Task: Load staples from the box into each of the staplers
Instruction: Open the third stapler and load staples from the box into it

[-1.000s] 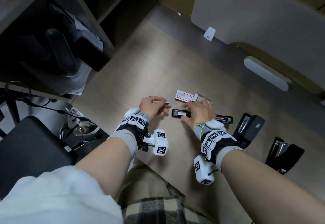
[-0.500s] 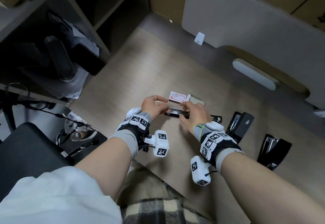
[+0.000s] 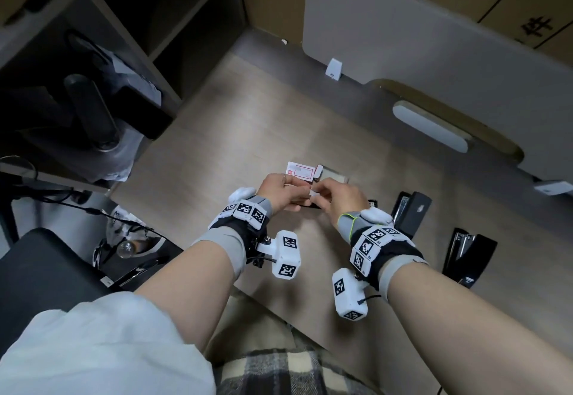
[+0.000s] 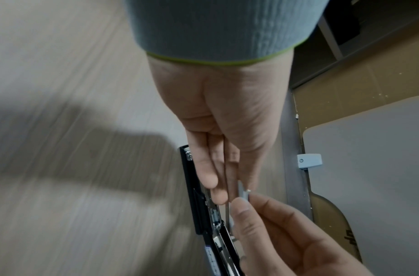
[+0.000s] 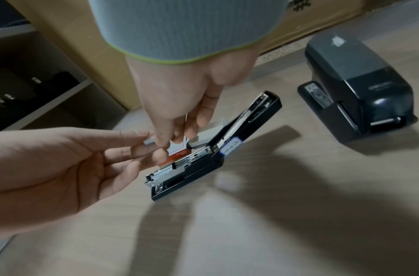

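My left hand (image 3: 297, 196) and right hand (image 3: 322, 199) meet just above an open black stapler (image 5: 215, 149) lying flat on the wooden desk. Both pinch a short grey staple strip (image 4: 242, 189): the left holds one end and the right thumb and forefinger take the other. The right wrist view shows the strip (image 5: 148, 140) between the fingertips. Under the hands the stapler's metal magazine (image 5: 180, 164) lies exposed. The white and red staple box (image 3: 300, 172) lies open just beyond the hands.
Two more black staplers stand to the right, one close (image 3: 410, 218) and one further right near the desk edge (image 3: 468, 255). A grey partition (image 3: 434, 53) closes off the back. Dark shelves (image 3: 93, 84) and a black chair (image 3: 40, 270) are on the left.
The right hand left the open stapler and rose to meet the left hand, which moved right with the staple strip. Both now hold the strip over the stapler.
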Available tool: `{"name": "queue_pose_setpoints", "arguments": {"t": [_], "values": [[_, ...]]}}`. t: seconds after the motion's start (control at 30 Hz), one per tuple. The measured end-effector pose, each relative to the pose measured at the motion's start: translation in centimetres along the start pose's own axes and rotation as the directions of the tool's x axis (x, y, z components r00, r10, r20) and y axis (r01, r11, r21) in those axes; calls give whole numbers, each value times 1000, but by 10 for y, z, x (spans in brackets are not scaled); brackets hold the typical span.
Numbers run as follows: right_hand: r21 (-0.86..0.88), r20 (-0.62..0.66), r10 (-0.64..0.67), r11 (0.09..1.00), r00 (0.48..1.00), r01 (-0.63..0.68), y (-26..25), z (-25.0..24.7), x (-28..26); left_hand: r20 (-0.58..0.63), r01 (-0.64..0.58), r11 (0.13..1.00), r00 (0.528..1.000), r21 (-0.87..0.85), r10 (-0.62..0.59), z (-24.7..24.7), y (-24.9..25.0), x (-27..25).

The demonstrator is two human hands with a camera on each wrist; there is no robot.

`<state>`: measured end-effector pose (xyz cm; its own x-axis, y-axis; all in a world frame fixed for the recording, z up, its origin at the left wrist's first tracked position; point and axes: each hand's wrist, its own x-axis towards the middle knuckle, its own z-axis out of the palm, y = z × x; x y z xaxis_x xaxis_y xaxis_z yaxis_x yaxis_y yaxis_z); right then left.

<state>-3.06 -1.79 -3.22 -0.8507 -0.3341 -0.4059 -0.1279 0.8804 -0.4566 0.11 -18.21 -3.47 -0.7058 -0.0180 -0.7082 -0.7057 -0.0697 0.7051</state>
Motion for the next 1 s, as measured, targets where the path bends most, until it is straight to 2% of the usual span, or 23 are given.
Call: {"name": "queue_pose_setpoints", "arguments": {"t": [0.07,0.13,0.23,0.3,0.43,0.53,0.77,1.0], "values": [[-28,-19,18,999,1000,-18,2,2,0,-25,-27,1000,999,12,27,-1,0,0],[-52,-33,41,998,999,-43,2,3,1,-117,-71,995,990,74,79,-4,-1,4],[-98,20,37,995,999,-35,5,11,7,-317,-73,973,938,221,142,-12,-9,16],[-158,39,18,987,999,-12,6,13,10,-387,-18,959,913,283,131,-17,-17,22],[-273,-10,-73,960,997,67,9,14,10,-338,90,955,941,282,11,-21,-30,29],[-299,-19,-94,951,995,84,8,19,11,-300,117,952,954,282,-28,-19,-37,34],[-285,-13,-100,954,995,93,5,20,10,-239,109,949,970,296,-37,-23,-42,41],[-241,-63,-92,968,994,75,5,17,5,-249,101,957,968,271,-31,-25,-45,39]]}}
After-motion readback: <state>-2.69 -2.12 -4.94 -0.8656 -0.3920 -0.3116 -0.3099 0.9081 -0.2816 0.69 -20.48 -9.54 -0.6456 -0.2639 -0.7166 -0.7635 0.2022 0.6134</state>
